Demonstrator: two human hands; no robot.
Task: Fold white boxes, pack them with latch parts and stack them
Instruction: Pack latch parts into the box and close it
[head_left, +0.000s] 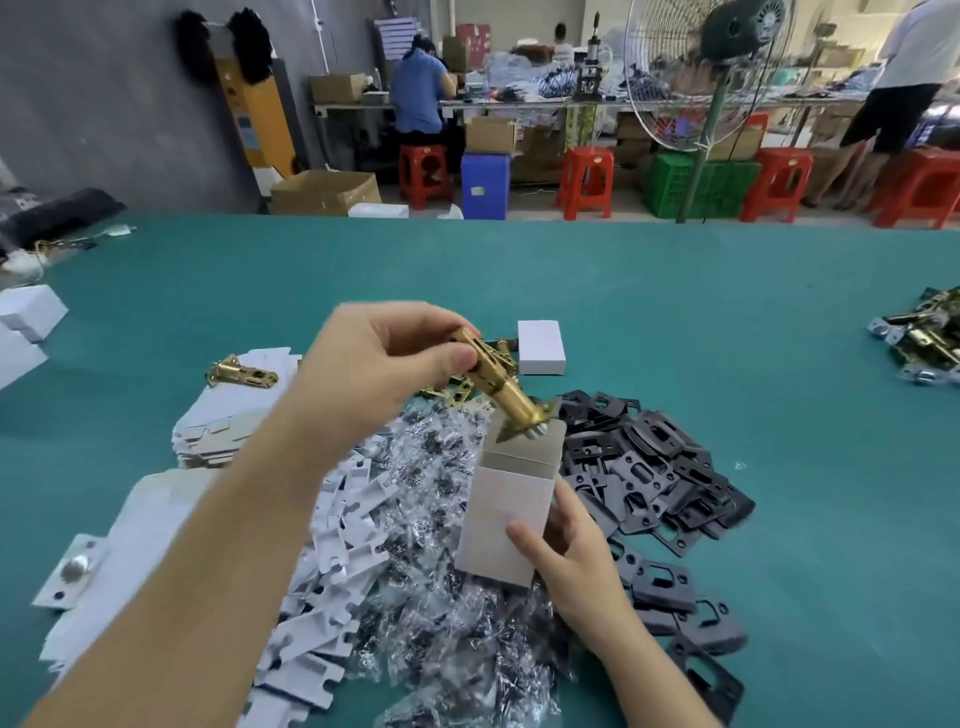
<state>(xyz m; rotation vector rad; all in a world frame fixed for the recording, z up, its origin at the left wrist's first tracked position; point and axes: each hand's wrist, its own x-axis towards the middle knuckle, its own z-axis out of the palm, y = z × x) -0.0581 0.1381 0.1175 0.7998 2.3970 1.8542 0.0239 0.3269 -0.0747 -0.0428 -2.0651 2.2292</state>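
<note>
Two hands are seen at work above the table (675, 322), which is covered in teal green. The left hand (384, 358) is closed on a brass latch (498, 379): the body of the latch is pinched between the thumb and the curled fingers, and it is held tilted, with its faceplate end pointed down at the open top of a white box (504, 514). The box is gripped low on its side by the right hand (566, 561), the thumb on the front face and the fingers behind, so that it is kept upright and its mouth is left free. It is judged that the latch is held at this angle in order to be slid into the box, and that the box is steadied for the same reason; the latch is not yet inside.

The supplies are laid close around, probably so that each can be reached without moving. Flat unfolded boxes (228, 421) are piled at the left, with another brass latch (241, 371) lying on them. Small clear bags (447, 587) are heaped under the hands, and black strike plates (654, 483) are spread at the right. One closed white box (541, 347) stands further back, and more latches (919, 338) are heaped at the far right edge.

Behind the table a workshop is seen, with red stools (586, 179), cartons, a standing fan (711, 73) and a seated person (418, 93) at a far bench.
</note>
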